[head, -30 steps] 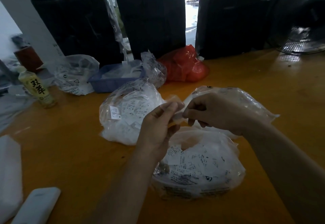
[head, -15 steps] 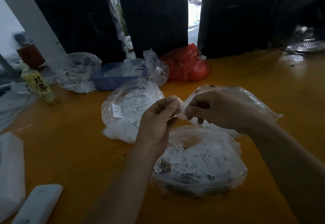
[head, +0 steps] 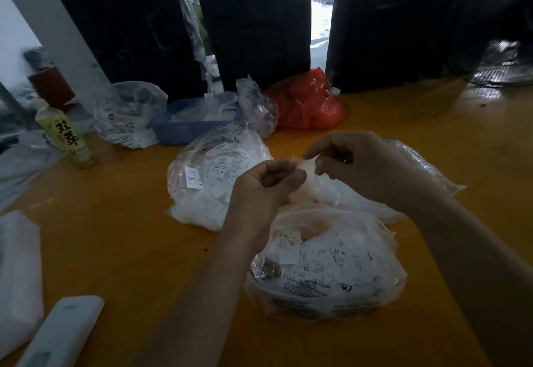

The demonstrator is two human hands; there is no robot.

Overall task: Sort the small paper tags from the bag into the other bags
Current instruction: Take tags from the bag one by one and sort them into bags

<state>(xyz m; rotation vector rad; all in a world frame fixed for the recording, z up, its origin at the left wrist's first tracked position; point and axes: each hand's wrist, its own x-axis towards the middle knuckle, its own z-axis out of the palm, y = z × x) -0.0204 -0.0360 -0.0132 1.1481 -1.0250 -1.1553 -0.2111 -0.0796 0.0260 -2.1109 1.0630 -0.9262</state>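
Three clear plastic bags lie on the orange table (head: 115,237). The near bag (head: 326,268), full of printed white paper tags, is open below my hands. A second tag-filled bag (head: 207,176) lies to the left. The third bag (head: 418,173) rests behind my right hand. My left hand (head: 265,185) and my right hand (head: 354,162) meet above the near bag, both pinching a small translucent paper tag (head: 302,164) between thumb and fingers.
A blue tray (head: 184,130), a crumpled clear bag (head: 129,115), a red bag (head: 308,104) and a green bottle (head: 63,136) stand further back. Black wrapped bundles (head: 253,20) line the far edge. A fan (head: 501,66) is at right, a white remote (head: 60,332) at front left.
My hands have pulled slightly apart, stretching the tag between them; the right hand rose a little. The bags lie where they were.
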